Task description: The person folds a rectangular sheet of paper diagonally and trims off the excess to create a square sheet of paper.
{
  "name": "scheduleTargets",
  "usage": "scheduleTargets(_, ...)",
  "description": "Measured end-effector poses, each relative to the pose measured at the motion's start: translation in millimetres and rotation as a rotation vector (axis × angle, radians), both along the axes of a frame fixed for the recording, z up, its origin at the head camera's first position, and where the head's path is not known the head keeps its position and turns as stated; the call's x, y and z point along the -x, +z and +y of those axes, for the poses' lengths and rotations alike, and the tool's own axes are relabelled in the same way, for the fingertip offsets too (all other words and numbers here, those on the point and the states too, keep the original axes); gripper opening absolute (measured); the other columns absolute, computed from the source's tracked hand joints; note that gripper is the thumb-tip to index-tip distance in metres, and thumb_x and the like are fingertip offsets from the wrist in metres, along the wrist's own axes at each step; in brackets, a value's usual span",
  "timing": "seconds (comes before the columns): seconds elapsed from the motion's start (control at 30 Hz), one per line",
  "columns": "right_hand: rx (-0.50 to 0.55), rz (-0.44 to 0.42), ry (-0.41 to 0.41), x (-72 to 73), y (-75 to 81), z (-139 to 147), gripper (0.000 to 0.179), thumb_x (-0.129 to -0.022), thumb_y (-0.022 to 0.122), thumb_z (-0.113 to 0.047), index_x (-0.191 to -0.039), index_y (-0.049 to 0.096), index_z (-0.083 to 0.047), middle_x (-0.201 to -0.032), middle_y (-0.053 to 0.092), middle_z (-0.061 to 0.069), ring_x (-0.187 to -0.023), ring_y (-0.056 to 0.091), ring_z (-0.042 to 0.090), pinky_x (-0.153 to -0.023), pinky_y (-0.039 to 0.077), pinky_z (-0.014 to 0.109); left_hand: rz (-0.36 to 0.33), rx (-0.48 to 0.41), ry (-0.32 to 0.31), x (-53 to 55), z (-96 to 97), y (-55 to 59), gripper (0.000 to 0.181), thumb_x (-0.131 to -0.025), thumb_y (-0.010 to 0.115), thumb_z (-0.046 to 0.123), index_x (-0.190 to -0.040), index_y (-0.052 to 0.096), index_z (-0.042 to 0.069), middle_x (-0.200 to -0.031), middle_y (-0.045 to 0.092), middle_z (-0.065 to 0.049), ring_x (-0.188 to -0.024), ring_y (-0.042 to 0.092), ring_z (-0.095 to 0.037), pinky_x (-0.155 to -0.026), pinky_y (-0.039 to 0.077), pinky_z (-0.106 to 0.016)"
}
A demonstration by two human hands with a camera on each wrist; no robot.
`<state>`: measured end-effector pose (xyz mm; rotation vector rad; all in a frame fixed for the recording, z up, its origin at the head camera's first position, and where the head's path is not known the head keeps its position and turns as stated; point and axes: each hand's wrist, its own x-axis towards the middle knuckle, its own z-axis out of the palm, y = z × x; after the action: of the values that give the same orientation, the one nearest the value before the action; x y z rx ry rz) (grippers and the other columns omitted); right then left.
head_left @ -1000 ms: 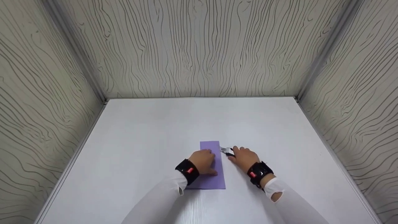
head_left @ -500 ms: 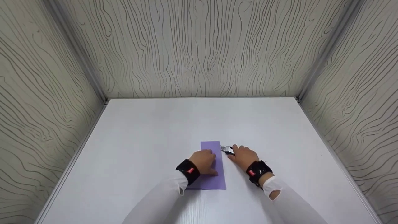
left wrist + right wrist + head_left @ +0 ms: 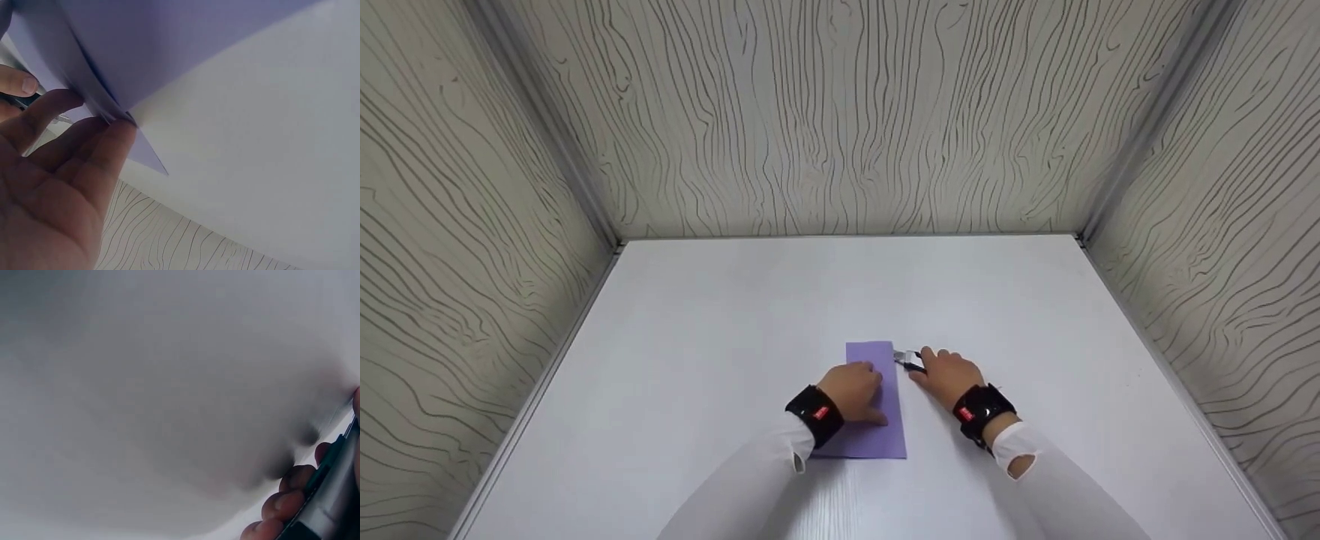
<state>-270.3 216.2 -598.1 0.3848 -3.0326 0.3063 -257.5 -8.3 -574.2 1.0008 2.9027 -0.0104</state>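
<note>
A purple sheet of paper (image 3: 877, 442) lies on the white table, its right edge slanting slightly. Partly covering it, my left hand (image 3: 851, 391) presses its fingertips onto the paper, the thumb spread apart toward the near side. In the left wrist view the paper (image 3: 157, 50) shows a raised edge by the fingertips. My right hand (image 3: 951, 379) grips a small silver-and-black hand tool (image 3: 911, 361); its silver tip points left at the paper's upper right edge. The exact kind of tool is unclear. Fingers (image 3: 281, 503) wrap around it in the right wrist view.
The white tabletop (image 3: 735, 300) spreads around both hands. Wood-grain panels (image 3: 840, 112) stand behind and at both sides, with grey metal strips (image 3: 547, 127) at the corners. Both wrists wear black straps (image 3: 814, 415).
The tool and right hand have shifted very slightly away from the body. The paper and left hand have moved a touch right and nearer in the view.
</note>
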Motion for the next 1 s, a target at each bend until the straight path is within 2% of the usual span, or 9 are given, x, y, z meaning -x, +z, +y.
scheduleTargets(0.17,-0.002,-0.009,-0.013,-1.0,1.8,1.3,0.039,-0.102,0.073,-0.040,-0.105,0.063,-0.003,-0.083,0.068,0.020,-0.073,0.067,0.039,-0.061,0.056,0.054,-0.008,-0.002,0.006,-0.6,0.7,1.2,0.058,-0.082,0.088,0.062,-0.107,0.076,0.011,-0.102,0.073,-0.002,-0.089,0.071,-0.017,-0.087,0.063,-0.032)
scheduleTargets(0.3,-0.015,-0.002,-0.007,0.2,0.9,1.9,0.041,-0.103,0.072,-0.041,-0.107,0.063,-0.002,-0.086,0.070,0.022,-0.075,0.070,0.042,-0.063,0.057,0.055,-0.015,-0.005,0.018,-0.7,1.7,2.0,0.055,-0.082,0.089,0.062,-0.101,0.074,0.013,-0.100,0.073,-0.001,-0.088,0.070,-0.016,-0.086,0.063,-0.031)
scheduleTargets(0.4,-0.010,-0.007,-0.001,1.9,1.9,0.7,0.043,-0.104,0.071,-0.042,-0.111,0.064,0.000,-0.089,0.071,0.024,-0.078,0.071,0.044,-0.065,0.058,0.056,-0.026,-0.002,0.026,-0.3,2.1,1.4,0.054,-0.082,0.089,0.062,-0.102,0.074,0.013,-0.101,0.073,-0.001,-0.088,0.069,-0.016,-0.086,0.063,-0.031)
scheduleTargets(0.6,-0.012,-0.020,-0.019,3.4,4.1,1.1,0.040,-0.103,0.072,-0.040,-0.108,0.063,-0.001,-0.086,0.070,0.022,-0.076,0.070,0.042,-0.063,0.057,0.055,-0.023,-0.004,0.023,0.4,1.8,1.2,0.056,-0.083,0.088,0.062,-0.105,0.075,0.012,-0.101,0.072,-0.001,-0.088,0.068,-0.016,-0.086,0.063,-0.032)
scheduleTargets(1.0,-0.014,-0.012,-0.006,9.8,-2.6,0.8,0.041,-0.104,0.070,-0.041,-0.111,0.064,-0.001,-0.086,0.070,0.022,-0.074,0.069,0.042,-0.063,0.057,0.055,-0.031,-0.006,0.031,-1.2,1.6,2.2,0.056,-0.083,0.088,0.061,-0.107,0.075,0.012,-0.102,0.072,-0.002,-0.089,0.069,-0.017,-0.086,0.063,-0.032)
